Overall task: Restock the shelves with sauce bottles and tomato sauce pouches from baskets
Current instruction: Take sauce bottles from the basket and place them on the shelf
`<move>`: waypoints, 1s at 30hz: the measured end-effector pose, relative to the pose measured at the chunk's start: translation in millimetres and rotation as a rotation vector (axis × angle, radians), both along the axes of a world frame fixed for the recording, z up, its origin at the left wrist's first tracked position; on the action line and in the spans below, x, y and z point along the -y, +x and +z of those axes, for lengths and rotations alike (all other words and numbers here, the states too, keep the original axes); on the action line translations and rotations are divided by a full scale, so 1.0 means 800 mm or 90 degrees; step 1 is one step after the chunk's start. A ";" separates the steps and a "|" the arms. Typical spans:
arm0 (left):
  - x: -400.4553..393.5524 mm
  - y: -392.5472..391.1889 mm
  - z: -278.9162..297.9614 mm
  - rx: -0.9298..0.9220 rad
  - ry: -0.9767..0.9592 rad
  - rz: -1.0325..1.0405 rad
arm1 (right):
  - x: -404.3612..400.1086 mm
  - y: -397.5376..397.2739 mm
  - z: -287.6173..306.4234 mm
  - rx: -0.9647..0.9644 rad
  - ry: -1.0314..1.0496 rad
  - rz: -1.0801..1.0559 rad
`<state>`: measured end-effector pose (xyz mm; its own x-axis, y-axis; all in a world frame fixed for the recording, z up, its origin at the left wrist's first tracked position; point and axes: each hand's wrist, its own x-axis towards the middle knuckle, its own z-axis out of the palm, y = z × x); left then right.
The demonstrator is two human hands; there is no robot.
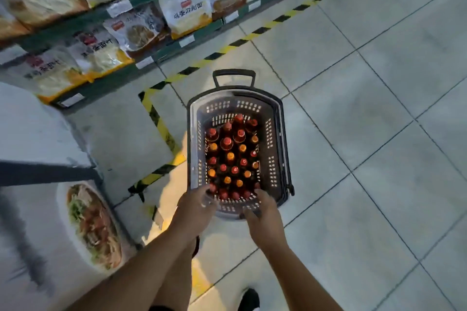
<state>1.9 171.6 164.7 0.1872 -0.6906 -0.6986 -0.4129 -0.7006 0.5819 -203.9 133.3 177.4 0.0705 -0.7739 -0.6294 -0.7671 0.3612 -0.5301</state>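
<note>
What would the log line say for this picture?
stage: reaching into basket | left hand: at near rim | right hand: at near rim | sauce bottles: upright, in basket

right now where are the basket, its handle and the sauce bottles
basket point(274, 139): head view, on its perforated right wall.
basket handle point(233, 72): head view, on the top bar at the far end.
sauce bottles point(226, 143): head view, on the red cap of one upright bottle.

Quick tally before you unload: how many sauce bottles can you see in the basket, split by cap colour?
Red-capped sauce bottles: 16
Orange-capped sauce bottles: 9
Total: 25 visible in the basket. The left hand and right hand cover part of the near row, so more may be hidden.
</note>
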 end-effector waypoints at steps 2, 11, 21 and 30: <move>0.047 0.036 -0.008 -0.017 -0.007 0.011 | 0.039 0.027 -0.009 -0.022 0.024 -0.006; 0.188 0.088 -0.051 0.007 -0.009 -0.053 | 0.184 0.084 -0.061 -0.033 0.041 -0.021; 0.253 0.063 -0.126 0.054 -0.004 -0.035 | 0.309 0.074 -0.145 -0.063 0.044 0.100; 0.311 0.044 -0.215 0.113 0.015 -0.159 | 0.367 0.079 -0.199 -0.100 0.048 0.175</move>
